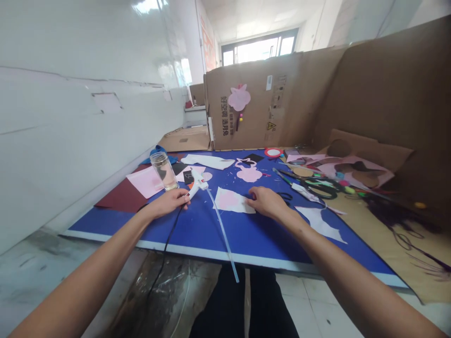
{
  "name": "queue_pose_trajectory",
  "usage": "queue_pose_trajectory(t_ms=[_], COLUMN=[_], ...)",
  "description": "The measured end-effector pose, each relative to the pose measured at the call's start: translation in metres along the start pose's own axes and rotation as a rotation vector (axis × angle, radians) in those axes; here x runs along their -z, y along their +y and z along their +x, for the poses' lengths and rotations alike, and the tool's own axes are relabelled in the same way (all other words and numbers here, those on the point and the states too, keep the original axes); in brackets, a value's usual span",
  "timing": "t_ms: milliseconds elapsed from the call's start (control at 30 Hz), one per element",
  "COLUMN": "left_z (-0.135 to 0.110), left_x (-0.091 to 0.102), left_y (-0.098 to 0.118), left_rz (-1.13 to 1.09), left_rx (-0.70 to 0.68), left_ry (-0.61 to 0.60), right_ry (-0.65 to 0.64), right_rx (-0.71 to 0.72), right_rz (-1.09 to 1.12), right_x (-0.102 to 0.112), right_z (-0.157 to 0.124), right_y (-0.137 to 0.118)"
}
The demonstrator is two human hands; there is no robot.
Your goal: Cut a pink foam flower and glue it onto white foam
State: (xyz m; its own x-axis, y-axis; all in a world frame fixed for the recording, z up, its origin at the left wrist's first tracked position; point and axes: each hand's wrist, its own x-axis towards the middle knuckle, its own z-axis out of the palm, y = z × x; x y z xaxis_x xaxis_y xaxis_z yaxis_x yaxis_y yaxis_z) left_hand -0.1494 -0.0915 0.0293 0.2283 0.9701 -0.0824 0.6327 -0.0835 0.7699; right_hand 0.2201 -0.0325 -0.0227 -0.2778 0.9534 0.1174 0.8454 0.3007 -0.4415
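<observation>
My left hand (171, 201) is closed round the handle of a white glue gun (196, 184), which lies on the blue table (197, 234) with a long clear glue stick (221, 230) trailing toward me and a black cord running off the front edge. My right hand (266, 201) rests with curled fingers on the right edge of a pink-and-white felt piece (230, 200). A pink cut-out shape (248, 174) lies just beyond.
A glass jar (164, 171) stands left of the glue gun, beside pink and dark red sheets (123, 195). Black-handled scissors (319, 188), coloured scraps and tape (273, 152) crowd the right side. Cardboard walls (282, 103) close the back and right; a white wall runs along the left.
</observation>
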Motion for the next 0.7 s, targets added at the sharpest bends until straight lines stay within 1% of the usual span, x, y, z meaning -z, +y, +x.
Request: queue_pose_trajectory(t_ms=[133, 267, 367, 500, 700], left_z=[0.011, 0.012, 0.006, -0.003, -0.003], left_x=[-0.001, -0.006, -0.009, -0.007, -0.001], left_y=[-0.008, -0.014, -0.018, -0.024, -0.035], left_rz=[0.062, 0.124, 0.231, 0.409, 0.528], left_rx=[0.025, 0.088, 0.11, 0.096, 0.07], left_ry=[-0.034, -0.048, -0.019, 0.031, 0.08], right_ry=[-0.055, -0.065, -0.042, 0.006, 0.099], right_rx=[-0.001, -0.023, -0.037, -0.039, -0.034], right_rz=[-0.016, 0.02, 0.072, 0.175, 0.301], right_x=[-0.008, -0.013, -0.014, -0.014, -0.011], right_z=[0.009, 0.008, 0.007, 0.01, 0.014], right_y=[0.002, 0.006, 0.01, 0.017, 0.027])
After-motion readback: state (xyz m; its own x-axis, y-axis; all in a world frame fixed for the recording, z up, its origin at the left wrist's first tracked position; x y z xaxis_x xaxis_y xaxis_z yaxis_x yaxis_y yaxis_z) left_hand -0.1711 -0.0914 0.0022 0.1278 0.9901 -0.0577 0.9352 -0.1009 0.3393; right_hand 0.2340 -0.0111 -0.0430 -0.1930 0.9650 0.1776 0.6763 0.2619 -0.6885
